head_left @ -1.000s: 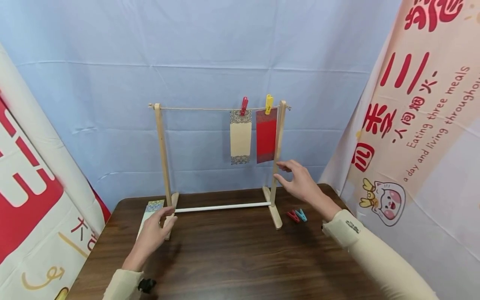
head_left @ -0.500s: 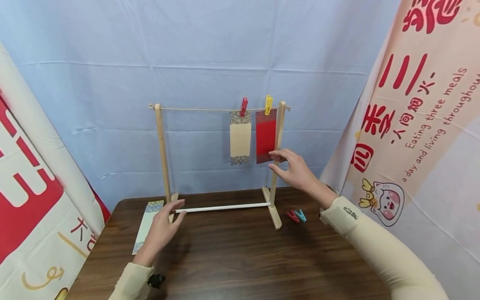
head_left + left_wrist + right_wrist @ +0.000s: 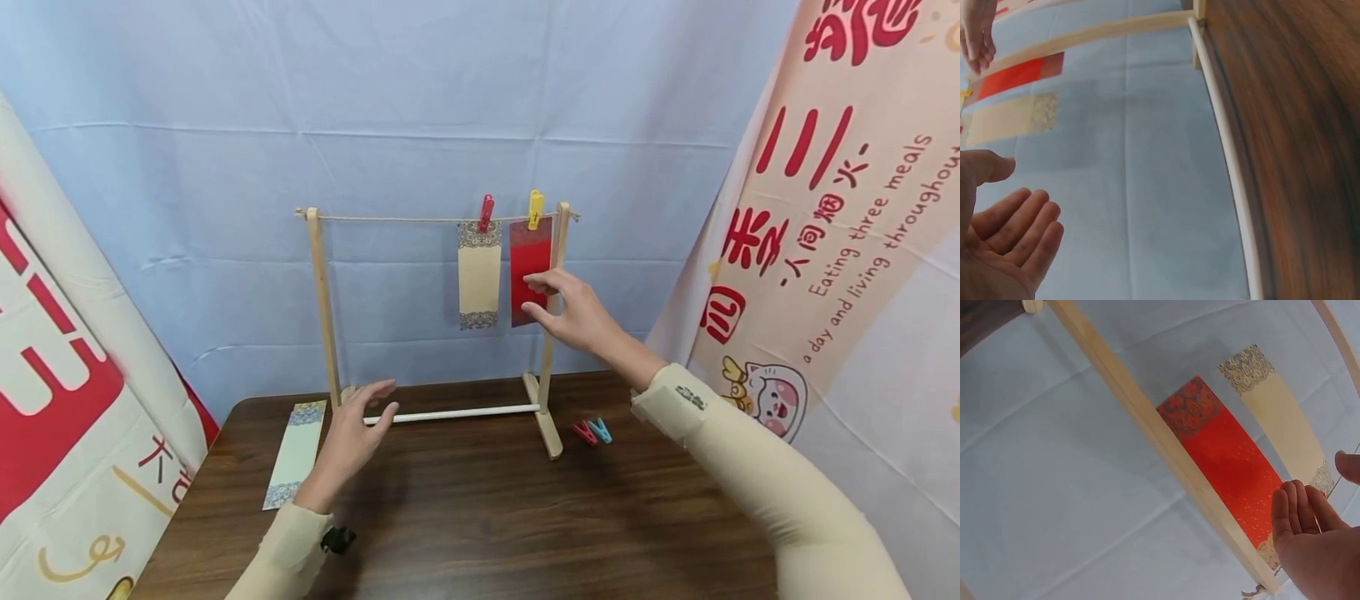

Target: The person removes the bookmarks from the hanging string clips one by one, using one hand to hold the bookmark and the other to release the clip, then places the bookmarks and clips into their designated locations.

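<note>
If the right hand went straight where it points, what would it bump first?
Probably the red card: in the head view, the right hand points across it, though depth is unclear.

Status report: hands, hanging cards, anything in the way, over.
Left hand: empty. Right hand: empty, overlapping red card in head view. Red card, cream card: pegged to string. Wooden post beside red card: possible snag.

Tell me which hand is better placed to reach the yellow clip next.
Probably the empty right hand: in the head view it overlaps the red card hanging under that yellow clip, while the left hand is lower and farther away.
</note>
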Demonstrator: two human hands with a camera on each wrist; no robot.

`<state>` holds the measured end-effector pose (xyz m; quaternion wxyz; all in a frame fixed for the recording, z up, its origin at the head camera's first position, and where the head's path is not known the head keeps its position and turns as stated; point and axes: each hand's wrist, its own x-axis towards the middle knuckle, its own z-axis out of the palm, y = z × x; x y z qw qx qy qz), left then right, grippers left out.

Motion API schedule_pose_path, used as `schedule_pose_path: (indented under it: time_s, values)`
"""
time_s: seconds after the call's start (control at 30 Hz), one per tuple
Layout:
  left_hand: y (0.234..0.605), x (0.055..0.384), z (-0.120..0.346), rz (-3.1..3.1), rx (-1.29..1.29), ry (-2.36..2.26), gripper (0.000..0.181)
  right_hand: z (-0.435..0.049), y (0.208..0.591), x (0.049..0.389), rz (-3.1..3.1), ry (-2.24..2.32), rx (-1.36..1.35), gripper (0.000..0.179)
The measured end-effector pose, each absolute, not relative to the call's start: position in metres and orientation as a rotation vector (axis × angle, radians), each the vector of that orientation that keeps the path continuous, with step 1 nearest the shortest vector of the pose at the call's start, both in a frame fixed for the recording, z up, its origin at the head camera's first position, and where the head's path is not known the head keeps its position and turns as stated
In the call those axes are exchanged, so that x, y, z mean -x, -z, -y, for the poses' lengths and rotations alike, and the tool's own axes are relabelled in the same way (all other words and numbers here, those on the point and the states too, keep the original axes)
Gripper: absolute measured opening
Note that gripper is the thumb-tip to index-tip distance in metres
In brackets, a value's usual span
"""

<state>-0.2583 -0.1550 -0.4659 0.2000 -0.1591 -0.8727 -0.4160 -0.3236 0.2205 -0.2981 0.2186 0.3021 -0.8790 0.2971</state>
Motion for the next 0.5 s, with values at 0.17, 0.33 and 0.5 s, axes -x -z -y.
schedule_pose_path:
  time_s: [0.17, 0.33, 0.5]
  values:
    - [0.462, 0.264, 0.144, 2.393, 0.482, 1.161, 0.041, -0.215, 0.285, 0.328, 2.389, -0.84, -0.862, 0.046]
    - [0.462, 0.269, 0.135, 2.381, 0.512, 1.19, 0.041, -0.21, 0.275, 0.332, 2.356, -0.856, -0.884, 0.042]
    - [0.46, 0.271, 0.129, 2.399, 0.495, 1.205, 0.041, -0.206, 0.267, 0.336, 2.336, -0.854, -0.884, 0.045]
